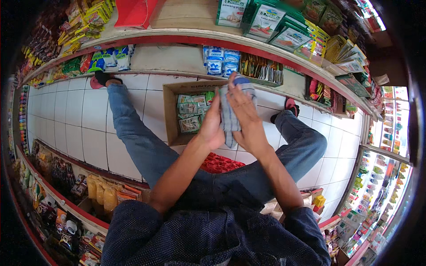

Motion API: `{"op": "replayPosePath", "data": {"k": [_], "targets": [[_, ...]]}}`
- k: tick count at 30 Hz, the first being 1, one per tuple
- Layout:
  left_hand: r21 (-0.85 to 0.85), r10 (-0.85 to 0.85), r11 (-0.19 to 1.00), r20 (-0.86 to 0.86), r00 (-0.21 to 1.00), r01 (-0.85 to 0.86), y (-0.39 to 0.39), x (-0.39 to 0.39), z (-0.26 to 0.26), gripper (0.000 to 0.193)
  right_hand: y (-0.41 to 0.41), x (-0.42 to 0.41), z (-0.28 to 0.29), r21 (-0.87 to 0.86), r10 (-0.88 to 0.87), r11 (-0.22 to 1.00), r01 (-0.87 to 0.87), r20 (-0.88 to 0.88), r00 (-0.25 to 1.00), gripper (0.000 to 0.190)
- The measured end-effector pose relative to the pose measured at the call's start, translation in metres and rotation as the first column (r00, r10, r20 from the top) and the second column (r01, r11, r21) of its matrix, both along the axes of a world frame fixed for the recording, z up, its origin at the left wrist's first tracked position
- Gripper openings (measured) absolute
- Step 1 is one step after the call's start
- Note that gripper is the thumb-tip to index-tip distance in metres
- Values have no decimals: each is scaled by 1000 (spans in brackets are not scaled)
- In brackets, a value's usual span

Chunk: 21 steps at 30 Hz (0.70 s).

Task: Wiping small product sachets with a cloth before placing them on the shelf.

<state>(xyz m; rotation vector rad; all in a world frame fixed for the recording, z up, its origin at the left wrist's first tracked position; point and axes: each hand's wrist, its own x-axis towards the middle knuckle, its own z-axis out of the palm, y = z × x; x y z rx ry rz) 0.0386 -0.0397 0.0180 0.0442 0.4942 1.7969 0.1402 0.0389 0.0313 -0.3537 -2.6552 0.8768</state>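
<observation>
Pressed between my two palms is a blue-and-grey checked cloth (229, 116), folded or bunched, its lower end hanging free. My left hand (212, 128) lies along the cloth's left side, and my right hand (245, 118) lies flat over its right side, fingers pointing away from me. Beneath and to the left of the hands, an open cardboard box (169, 113) stands on the floor. Several green-and-white seasoning sachets (189, 108) lie inside it; the hands and cloth cover the box's right part.
A low shelf (166, 60) ahead carries blue-and-white packets (222, 61) and a box of upright sachets (262, 68). Above it, a red-edged shelf (186, 31) holds Desaku spice packets (264, 22) and a red tray (136, 13). White floor tiles (93, 109) surround my legs. Stocked shelves (63, 196) stand behind.
</observation>
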Motion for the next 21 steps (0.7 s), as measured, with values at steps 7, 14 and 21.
{"op": "replayPosePath", "data": {"k": [7,14,21], "targets": [[-97,9,995,65,998,-2,-6,-36,3,81,3,7,4,15,214,976,-216,52,975,69],[-274,139,952,-16,990,-138,-5,-44,-28,50,14,22,1,-221,163,961,-164,-20,986,51],[-183,250,946,-117,961,-269,0,-51,-7,43,30,37,-7,-876,-506,461,142,-128,853,43]]}}
